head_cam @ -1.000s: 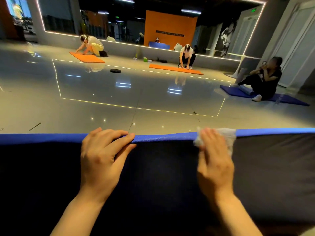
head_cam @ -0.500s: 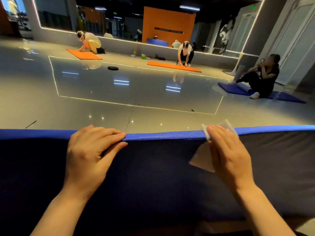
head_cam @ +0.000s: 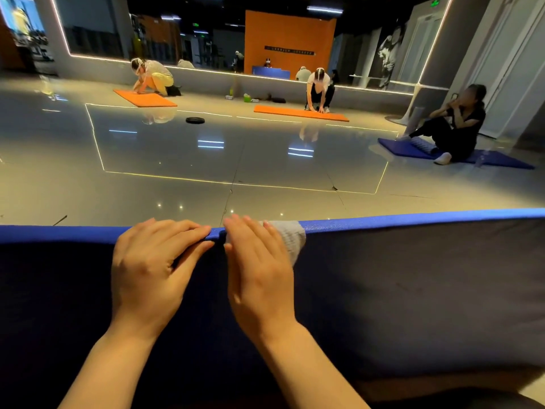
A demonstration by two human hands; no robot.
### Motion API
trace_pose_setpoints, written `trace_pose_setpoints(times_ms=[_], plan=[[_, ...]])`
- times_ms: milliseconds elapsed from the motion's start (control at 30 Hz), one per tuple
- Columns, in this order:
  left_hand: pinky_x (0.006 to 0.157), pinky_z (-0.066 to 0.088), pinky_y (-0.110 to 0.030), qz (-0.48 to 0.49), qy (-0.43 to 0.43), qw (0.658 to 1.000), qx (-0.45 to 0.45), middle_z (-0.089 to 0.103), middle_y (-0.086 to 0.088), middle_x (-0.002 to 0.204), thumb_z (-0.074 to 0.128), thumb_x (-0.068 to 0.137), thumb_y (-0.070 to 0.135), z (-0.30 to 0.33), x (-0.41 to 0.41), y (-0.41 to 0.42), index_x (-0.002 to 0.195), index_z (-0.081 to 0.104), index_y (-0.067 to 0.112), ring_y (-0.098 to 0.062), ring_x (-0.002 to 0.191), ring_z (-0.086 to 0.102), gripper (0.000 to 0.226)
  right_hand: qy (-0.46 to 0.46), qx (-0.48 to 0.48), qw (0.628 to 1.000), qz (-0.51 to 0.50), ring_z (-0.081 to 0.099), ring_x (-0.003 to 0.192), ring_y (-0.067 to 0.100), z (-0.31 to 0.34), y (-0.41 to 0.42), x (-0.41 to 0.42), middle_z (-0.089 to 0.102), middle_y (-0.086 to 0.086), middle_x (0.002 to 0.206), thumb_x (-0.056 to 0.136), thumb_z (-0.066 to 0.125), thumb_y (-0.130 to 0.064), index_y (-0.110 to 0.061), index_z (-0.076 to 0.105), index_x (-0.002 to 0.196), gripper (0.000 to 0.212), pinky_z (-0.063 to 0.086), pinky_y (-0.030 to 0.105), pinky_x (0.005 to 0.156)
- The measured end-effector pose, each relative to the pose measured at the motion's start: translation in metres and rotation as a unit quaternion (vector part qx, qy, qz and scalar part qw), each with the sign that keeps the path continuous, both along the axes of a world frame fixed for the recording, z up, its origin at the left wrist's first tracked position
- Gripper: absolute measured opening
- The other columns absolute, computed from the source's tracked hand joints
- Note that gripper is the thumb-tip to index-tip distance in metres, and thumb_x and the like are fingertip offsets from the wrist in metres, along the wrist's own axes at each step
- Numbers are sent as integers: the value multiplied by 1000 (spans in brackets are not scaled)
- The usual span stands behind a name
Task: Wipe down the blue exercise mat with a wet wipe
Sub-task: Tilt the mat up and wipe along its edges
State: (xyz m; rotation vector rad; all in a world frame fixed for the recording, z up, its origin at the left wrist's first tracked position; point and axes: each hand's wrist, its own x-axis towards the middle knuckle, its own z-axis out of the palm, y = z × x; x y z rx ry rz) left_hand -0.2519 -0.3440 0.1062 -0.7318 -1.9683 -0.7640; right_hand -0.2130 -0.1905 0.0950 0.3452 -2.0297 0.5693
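The blue exercise mat [head_cam: 413, 290] fills the lower half of the view, its far edge a bright blue strip across the frame. My left hand [head_cam: 147, 270] lies flat on the mat with its fingertips over that far edge. Right beside it, my right hand [head_cam: 259, 276] presses a white wet wipe [head_cam: 290, 236] onto the same edge with straight fingers. Part of the wipe sticks out to the right of the fingers; the rest is hidden under the hand.
Beyond the mat lies a glossy tiled floor [head_cam: 236, 160]. Two people kneel at orange mats [head_cam: 300, 113] at the back. Another person [head_cam: 454, 125] sits on a blue mat at the right. A black disc [head_cam: 195, 120] lies on the floor.
My right hand slid left along the far edge with the wipe and now sits next to my left hand. My left hand stayed on the edge.
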Motion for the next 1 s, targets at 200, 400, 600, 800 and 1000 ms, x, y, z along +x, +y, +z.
trace_pose_setpoints(times_ms=[200,400,600,800,1000], plan=[[77,48,-54,7,8,1000,-11,74,-4,95,68,88,27,2,2,1,97,78,10,-28,84,68,22,67,211,972,-82,63,109,27,6,97,4,67,9,120,96,62,-14,-2,68,117,25,51,41,93],[76,48,-55,8,14,1000,-5,74,-5,94,67,89,27,-1,4,5,97,78,9,-31,82,68,22,-2,186,952,-244,55,122,30,1,233,44,59,16,133,90,54,3,-2,61,128,39,40,35,104],[80,47,-50,16,11,1000,5,73,-3,94,65,88,28,1,8,9,94,78,12,-28,82,66,21,-10,92,968,-232,53,124,30,-1,220,27,61,18,130,98,43,-15,2,62,126,37,34,35,111],[80,46,-54,21,12,1000,9,73,-4,93,67,87,24,2,6,10,93,78,12,-30,82,67,17,23,41,995,-88,58,119,27,-3,104,0,66,12,123,105,38,-27,-1,67,119,41,39,43,107],[80,45,-51,23,12,1000,-1,73,-5,92,63,88,27,4,6,6,92,77,10,-31,82,66,22,44,241,968,-52,60,120,28,5,137,6,62,12,130,104,41,-12,1,62,127,33,46,43,103]])
